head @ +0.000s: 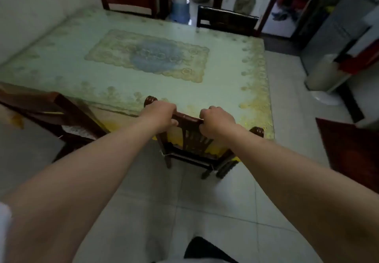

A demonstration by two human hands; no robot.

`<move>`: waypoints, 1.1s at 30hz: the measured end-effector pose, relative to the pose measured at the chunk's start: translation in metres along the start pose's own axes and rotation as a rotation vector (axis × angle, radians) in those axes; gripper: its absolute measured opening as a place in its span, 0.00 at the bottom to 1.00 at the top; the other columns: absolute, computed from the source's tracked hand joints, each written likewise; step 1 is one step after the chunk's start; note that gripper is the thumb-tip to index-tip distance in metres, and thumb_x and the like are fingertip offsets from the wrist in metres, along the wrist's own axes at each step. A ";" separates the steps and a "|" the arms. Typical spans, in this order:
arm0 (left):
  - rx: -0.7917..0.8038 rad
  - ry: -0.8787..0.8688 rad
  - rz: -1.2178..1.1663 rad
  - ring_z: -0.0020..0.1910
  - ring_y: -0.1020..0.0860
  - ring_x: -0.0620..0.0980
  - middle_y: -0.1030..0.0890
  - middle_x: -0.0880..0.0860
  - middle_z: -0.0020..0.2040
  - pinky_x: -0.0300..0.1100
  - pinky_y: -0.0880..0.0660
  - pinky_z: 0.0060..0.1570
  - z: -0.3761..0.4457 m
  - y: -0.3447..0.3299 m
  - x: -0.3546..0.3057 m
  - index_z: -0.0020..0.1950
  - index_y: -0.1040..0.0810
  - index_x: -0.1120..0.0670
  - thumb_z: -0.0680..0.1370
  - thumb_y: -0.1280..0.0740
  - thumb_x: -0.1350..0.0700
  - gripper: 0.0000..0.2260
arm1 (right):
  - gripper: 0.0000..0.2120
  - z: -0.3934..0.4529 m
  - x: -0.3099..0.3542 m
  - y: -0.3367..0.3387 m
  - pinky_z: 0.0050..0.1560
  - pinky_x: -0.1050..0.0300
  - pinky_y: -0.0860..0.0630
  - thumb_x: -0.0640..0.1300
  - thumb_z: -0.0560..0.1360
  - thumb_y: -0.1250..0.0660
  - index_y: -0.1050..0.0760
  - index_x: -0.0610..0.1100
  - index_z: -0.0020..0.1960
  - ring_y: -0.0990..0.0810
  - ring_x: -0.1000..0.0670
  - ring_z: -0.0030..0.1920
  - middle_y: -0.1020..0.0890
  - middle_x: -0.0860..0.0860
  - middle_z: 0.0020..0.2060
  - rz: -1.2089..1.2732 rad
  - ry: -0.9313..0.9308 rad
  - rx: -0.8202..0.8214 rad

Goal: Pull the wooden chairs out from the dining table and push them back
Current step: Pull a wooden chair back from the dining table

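A dark wooden chair (190, 137) stands at the near side of the dining table (225, 82), its seat tucked under the table edge. My left hand (159, 115) and my right hand (217, 120) both grip the chair's top rail, fingers curled over it. The table carries a pale green cloth with a yellow floral border and a blue centre pattern. Another wooden chair (51, 115) sits at the near left. At the far side stand a reddish chair (129, 0) and a dark chair (225, 19).
A white wall runs along the table's left side. Pale tiled floor (205, 201) lies behind the gripped chair. A dark red panel (348, 149) is at the right, with a white fan base (326, 98) beyond it. A doorway and large vase are at the far end.
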State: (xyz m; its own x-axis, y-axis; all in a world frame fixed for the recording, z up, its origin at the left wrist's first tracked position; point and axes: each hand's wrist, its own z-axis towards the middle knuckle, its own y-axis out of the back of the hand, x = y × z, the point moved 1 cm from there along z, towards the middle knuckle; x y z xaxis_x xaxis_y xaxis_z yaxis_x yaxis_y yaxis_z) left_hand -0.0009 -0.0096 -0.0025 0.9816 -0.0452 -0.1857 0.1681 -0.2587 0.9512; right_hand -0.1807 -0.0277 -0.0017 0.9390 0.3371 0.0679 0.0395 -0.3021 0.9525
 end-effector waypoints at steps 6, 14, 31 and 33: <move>-0.007 -0.106 0.033 0.50 0.23 0.53 0.21 0.52 0.51 0.48 0.23 0.45 0.007 -0.005 -0.015 0.60 0.23 0.52 0.78 0.32 0.46 0.15 | 0.14 -0.018 -0.018 -0.009 0.43 0.49 0.27 0.44 0.76 0.37 0.29 0.43 0.61 0.31 0.45 0.48 0.29 0.46 0.49 0.027 -0.138 0.018; -0.038 -0.165 0.140 0.53 0.26 0.54 0.23 0.53 0.52 0.49 0.26 0.47 0.018 -0.020 -0.017 0.62 0.26 0.52 0.76 0.29 0.47 0.18 | 0.16 -0.009 -0.020 -0.023 0.43 0.49 0.29 0.45 0.74 0.34 0.32 0.42 0.59 0.30 0.44 0.49 0.28 0.46 0.49 -0.007 -0.160 0.025; 0.160 -0.184 0.235 0.44 0.21 0.53 0.21 0.51 0.45 0.45 0.25 0.40 0.071 -0.034 -0.014 0.51 0.21 0.52 0.76 0.34 0.60 0.07 | 0.11 0.030 -0.044 -0.047 0.36 0.52 0.28 0.33 0.71 0.36 0.23 0.44 0.51 0.23 0.42 0.40 0.23 0.46 0.41 0.021 -0.204 0.083; 0.171 -0.177 0.224 0.43 0.21 0.53 0.21 0.51 0.44 0.46 0.23 0.41 0.074 -0.034 -0.013 0.50 0.21 0.52 0.75 0.33 0.61 0.07 | 0.11 0.032 -0.045 -0.048 0.35 0.52 0.28 0.33 0.71 0.36 0.23 0.43 0.50 0.24 0.42 0.39 0.23 0.46 0.40 0.020 -0.207 0.088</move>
State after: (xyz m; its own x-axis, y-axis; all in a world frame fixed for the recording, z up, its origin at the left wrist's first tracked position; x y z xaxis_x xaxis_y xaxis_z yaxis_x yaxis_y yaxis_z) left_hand -0.0265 -0.0711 -0.0507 0.9588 -0.2825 -0.0304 -0.0829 -0.3806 0.9210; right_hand -0.2137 -0.0574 -0.0598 0.9896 0.1428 0.0159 0.0410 -0.3865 0.9214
